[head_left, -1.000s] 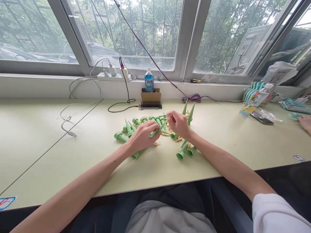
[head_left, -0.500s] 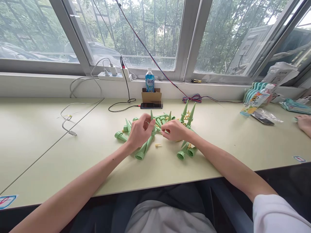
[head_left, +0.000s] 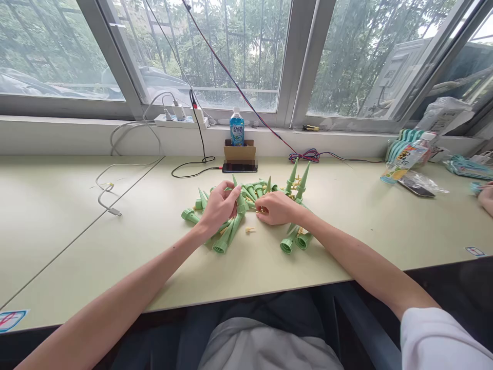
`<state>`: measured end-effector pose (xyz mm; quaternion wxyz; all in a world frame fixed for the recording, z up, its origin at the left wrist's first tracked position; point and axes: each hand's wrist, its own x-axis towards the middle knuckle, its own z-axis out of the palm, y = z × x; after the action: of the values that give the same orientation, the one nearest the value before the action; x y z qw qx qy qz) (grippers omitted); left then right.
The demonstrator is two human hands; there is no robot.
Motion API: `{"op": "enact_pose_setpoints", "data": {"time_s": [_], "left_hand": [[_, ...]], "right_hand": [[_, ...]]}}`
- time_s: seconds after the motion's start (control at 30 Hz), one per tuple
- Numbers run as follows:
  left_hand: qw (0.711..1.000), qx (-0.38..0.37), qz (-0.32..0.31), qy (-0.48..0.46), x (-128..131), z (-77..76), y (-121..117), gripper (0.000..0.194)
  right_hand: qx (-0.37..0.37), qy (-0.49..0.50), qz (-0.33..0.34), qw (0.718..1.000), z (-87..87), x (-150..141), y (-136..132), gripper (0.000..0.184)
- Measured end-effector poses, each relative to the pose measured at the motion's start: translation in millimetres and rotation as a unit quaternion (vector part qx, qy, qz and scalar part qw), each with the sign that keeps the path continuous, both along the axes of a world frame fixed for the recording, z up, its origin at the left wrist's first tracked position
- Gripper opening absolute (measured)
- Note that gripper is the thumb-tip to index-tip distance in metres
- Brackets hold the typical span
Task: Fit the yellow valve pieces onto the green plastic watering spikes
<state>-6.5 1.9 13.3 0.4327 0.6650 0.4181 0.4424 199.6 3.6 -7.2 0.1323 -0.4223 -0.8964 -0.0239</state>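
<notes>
A heap of green cone-shaped plastic spikes [head_left: 250, 192] lies in the middle of the pale green table [head_left: 154, 257], with small yellow parts [head_left: 250, 229] scattered among them. My left hand [head_left: 219, 208] is closed round one green spike [head_left: 235, 209], which points up and away. My right hand [head_left: 277, 208] rests on the table just right of it, fingers pinched on a small yellow part [head_left: 262, 209]. Two more spikes [head_left: 297, 182] stand upright behind my right hand.
A phone [head_left: 239, 167], a cardboard holder [head_left: 239, 152] and a drink bottle [head_left: 236, 129] stand at the back by the window. Cables [head_left: 115, 169] trail at left. Packets [head_left: 404, 154] lie at right, where another person's hand [head_left: 486, 198] shows at the edge.
My left hand has turned its green spike from lying sideways to pointing up. My right hand has dropped from above the heap down to the table and closed on a yellow part.
</notes>
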Motion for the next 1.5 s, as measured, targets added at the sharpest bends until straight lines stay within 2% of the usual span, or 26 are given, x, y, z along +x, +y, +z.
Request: {"op": "enact_pose_setpoints", "data": {"time_s": [0.4, 0.53, 1.13, 1.5], "left_hand": [[1.0, 0.002, -0.014, 0.027, 2, -0.9, -1, 0.033], [0.999, 0.001, -0.018, 0.031, 1, -2.1, -1, 0.034], [0.999, 0.0, -0.027, 0.019, 2, -2.1, 0, 0.034], [0.999, 0.001, -0.033, 0.0, 0, -4.3, 2, 0.036]], "right_hand": [[-0.006, -0.019, -0.025, 0.999, -0.7, -2, 2, 0.018], [0.018, -0.003, -0.028, 0.999, -1.2, -4, 2, 0.018], [0.132, 0.128, 0.028, 0.983, -5.9, -8, 2, 0.018], [0.116, 0.168, 0.047, 0.978, -8.3, -11, 0, 0.016]]}}
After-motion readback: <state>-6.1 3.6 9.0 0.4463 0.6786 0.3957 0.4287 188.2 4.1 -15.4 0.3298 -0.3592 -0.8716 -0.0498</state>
